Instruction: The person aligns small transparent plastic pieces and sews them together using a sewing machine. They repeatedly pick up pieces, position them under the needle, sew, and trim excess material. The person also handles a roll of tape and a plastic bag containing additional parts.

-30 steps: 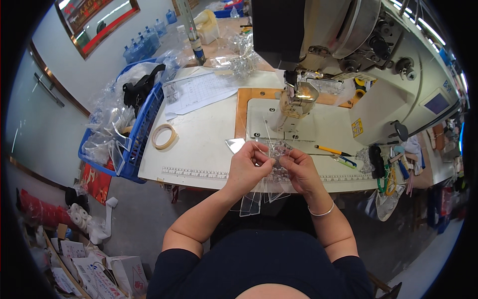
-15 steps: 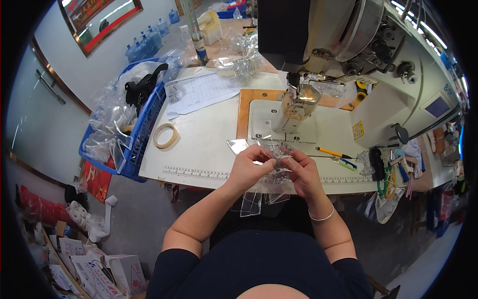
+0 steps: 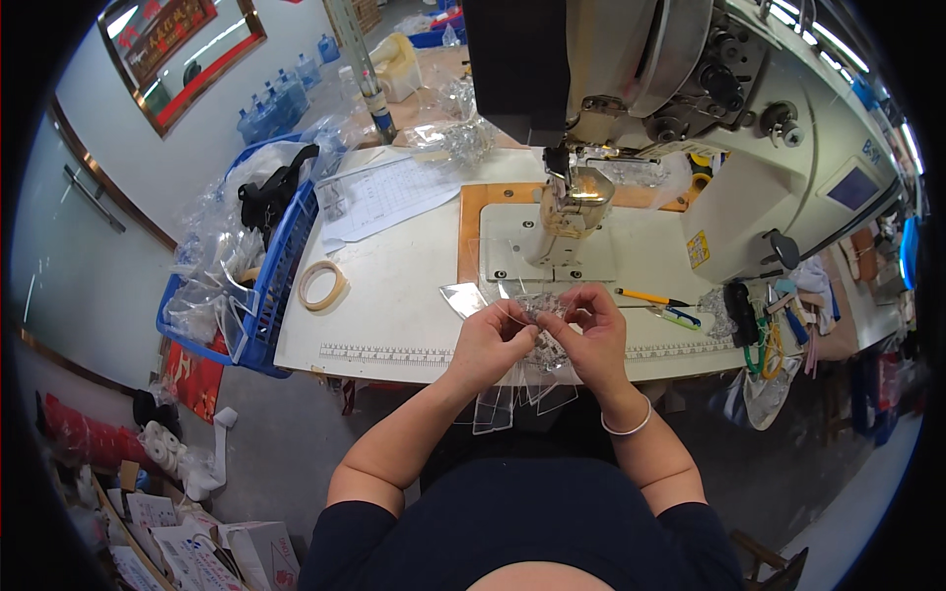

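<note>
Over the front edge of the sewing table, my left hand [image 3: 488, 347] and my right hand [image 3: 597, 347] pinch a bunch of clear plastic sheet pieces [image 3: 496, 408] between thumbs and fingers. Its gathered middle is crumpled and glossy, and I cannot make out its exact shape. Flat, stiff-looking flaps hang below the table edge, and another shiny flap [image 3: 461, 298] sticks out past my left hand. A white bangle circles my right wrist. Just beyond my fingers stands the post of the sewing machine [image 3: 565, 231], with its needle area above it.
A tan tape roll [image 3: 323, 286] lies at left beside a blue basket [image 3: 264, 320] of clear plastic. Behind sits a paper sheet [image 3: 389, 200]. To the right are a yellow pencil [image 3: 650, 297], a green cutter [image 3: 680, 317] and scissors [image 3: 754, 345]. The machine head [image 3: 641, 59] overhangs the table.
The whole view has shifted slightly. My fingertips have drawn closer together on the plastic, and my right fingers are more curled. Both hands keep their pinch.
</note>
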